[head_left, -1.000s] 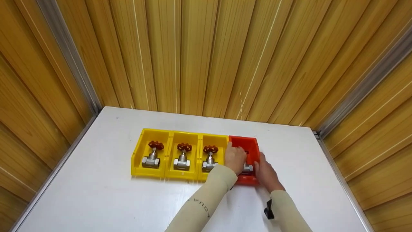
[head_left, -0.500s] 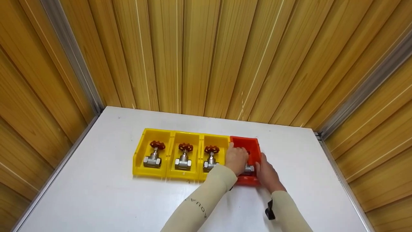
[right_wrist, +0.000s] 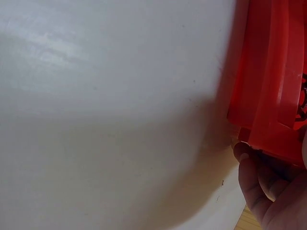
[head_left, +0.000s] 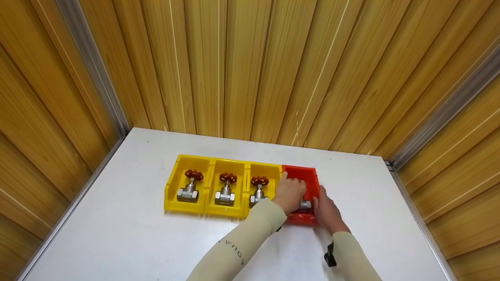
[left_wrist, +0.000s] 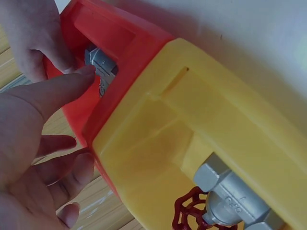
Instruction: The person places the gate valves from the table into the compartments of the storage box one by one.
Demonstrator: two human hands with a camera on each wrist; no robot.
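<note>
A red bin (head_left: 300,219) holds a metal gate valve (head_left: 306,205) whose red handwheel is hidden by the hand in the head view; part of a red handwheel (right_wrist: 302,101) shows at the right wrist view's edge. My left hand (head_left: 290,194) reaches over this bin from the left. In the left wrist view its thumb (left_wrist: 62,91) extends across the valve, and the other fingers curve loosely with nothing seen between them. Along the bin's right wall my right hand (head_left: 329,210) grips the side, its thumb at the inner side and its fingers outside.
Three yellow bins (head_left: 224,212) stand in a row against the red bin's left side. Each contains a similar valve (head_left: 225,194) with a red handwheel. All sit on a white tabletop (head_left: 156,242), with wood-look panels (head_left: 242,70) behind and at both sides.
The fingers of my left hand have shifted slightly over the valve, and the handwheel that partly showed beside them is now covered. My right hand stays on the bin. The head view drifts slightly.
</note>
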